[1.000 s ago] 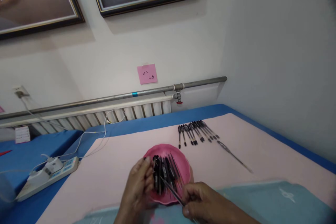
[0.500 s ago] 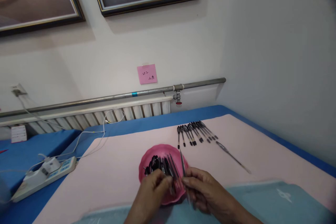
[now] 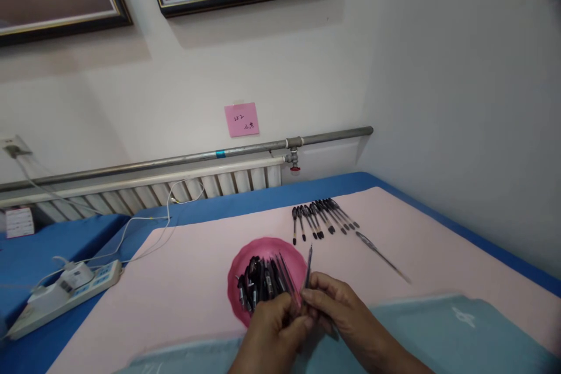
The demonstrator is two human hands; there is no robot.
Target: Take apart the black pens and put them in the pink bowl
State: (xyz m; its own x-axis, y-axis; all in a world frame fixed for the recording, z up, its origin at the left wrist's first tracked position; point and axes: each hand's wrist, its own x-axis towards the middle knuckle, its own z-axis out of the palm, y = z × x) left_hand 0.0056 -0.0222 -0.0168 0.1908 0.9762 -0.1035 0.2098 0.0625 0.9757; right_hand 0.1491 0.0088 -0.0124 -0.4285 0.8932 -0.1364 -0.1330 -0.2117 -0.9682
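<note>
The middle of the slim pen [image 3: 309, 266] is covered by the fingers of the right hand [image 3: 339, 307], and its lower end is blurred below them, so it cannot be told exactly where the pen ends. The near rim of the pink dish [image 3: 239, 257] is hidden behind the left hand [image 3: 269, 333], and both forearms are cut off by the bottom edge of the view. The dark pens [image 3: 263, 280] in the dish are overlapped too closely to be counted.

The slim pen is held just beside the right side of the dish, with its narrow tip pointed up and away from the person. Its long axis is set steeply, leaned slightly to the right at the top.

The slim pen is pinched between the thumb and fingers of the right hand, the other fingers being curled in. The left hand is bent inward, its fingertips brought close to those of the right; whether anything is gripped by it cannot be told.

Beyond the dish, a row of black pens [image 3: 318, 222] is laid out on the pink sheet [image 3: 188, 269]. A single long pen [image 3: 377, 251] is laid slantwise nearer, to the right.
</note>
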